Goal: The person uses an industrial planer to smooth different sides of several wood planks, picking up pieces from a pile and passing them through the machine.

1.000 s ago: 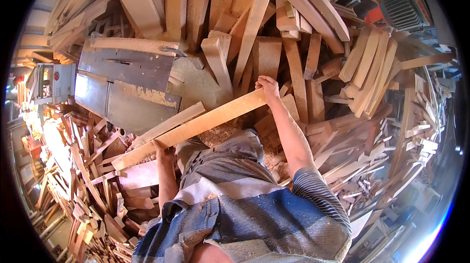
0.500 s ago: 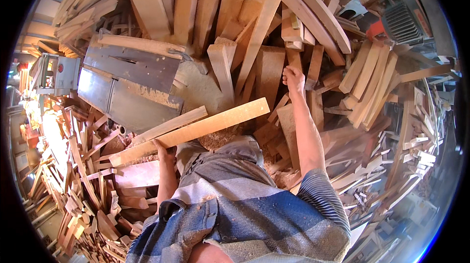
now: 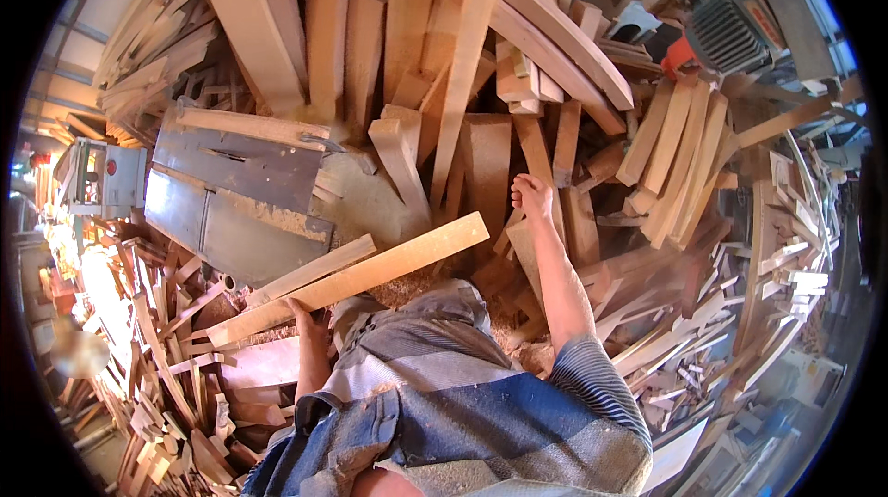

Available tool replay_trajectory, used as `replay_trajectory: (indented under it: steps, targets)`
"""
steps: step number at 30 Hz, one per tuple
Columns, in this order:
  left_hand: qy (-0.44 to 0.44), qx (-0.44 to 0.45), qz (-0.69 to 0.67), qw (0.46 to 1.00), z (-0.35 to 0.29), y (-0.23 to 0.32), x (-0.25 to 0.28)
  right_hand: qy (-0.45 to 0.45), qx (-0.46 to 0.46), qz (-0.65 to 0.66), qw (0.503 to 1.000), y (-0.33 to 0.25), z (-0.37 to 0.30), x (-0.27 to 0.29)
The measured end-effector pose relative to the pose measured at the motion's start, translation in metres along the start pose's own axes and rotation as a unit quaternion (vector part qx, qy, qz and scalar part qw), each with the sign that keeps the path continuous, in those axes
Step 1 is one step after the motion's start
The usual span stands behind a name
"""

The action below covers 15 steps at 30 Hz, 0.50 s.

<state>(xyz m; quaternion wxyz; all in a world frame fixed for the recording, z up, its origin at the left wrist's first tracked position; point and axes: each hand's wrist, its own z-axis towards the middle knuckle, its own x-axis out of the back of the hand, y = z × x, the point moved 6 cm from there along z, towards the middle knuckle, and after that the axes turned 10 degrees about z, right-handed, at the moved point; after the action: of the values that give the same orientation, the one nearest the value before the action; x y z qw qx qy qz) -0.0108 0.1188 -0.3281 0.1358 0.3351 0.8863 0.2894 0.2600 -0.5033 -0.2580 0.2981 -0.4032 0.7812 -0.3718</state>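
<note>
My left hand (image 3: 310, 319) grips a long pale board (image 3: 398, 273) near its lower left end. The board slants up to the right in front of my lap. Behind it lies a second, narrower strip of wood (image 3: 319, 268), close alongside; I cannot tell whether my fingers touch it too. My right hand (image 3: 532, 195) is closed in a fist at the lower end of an upright wood piece (image 3: 534, 147). Whatever lies inside those fingers, if anything, is hidden.
A dusty metal machine table (image 3: 264, 238) with a wooden fence stands ahead on the left. Tall planks (image 3: 328, 44) lean at the far side. Stacked pieces (image 3: 680, 159) lie at the right, near a grey finned motor (image 3: 731, 35). Offcuts (image 3: 166, 386) cover the left side.
The whole scene has shifted down and slightly left in the picture. My right fist has come a little closer to me. The left hand keeps its hold on the board.
</note>
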Motion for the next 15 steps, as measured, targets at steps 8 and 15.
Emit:
replay_trajectory:
  steps: [8, 15]
  targets:
    - [0.092, 0.063, -0.036, 0.993, -0.035, -0.039, -0.002, 0.122, 0.299, -0.264, 0.909, -0.09, -0.015, 0.077]
    - [0.085, 0.061, -0.032, 0.994, -0.053, -0.071, 0.003, 0.423, 0.418, -0.346, 0.726, -0.213, -0.059, 0.209]
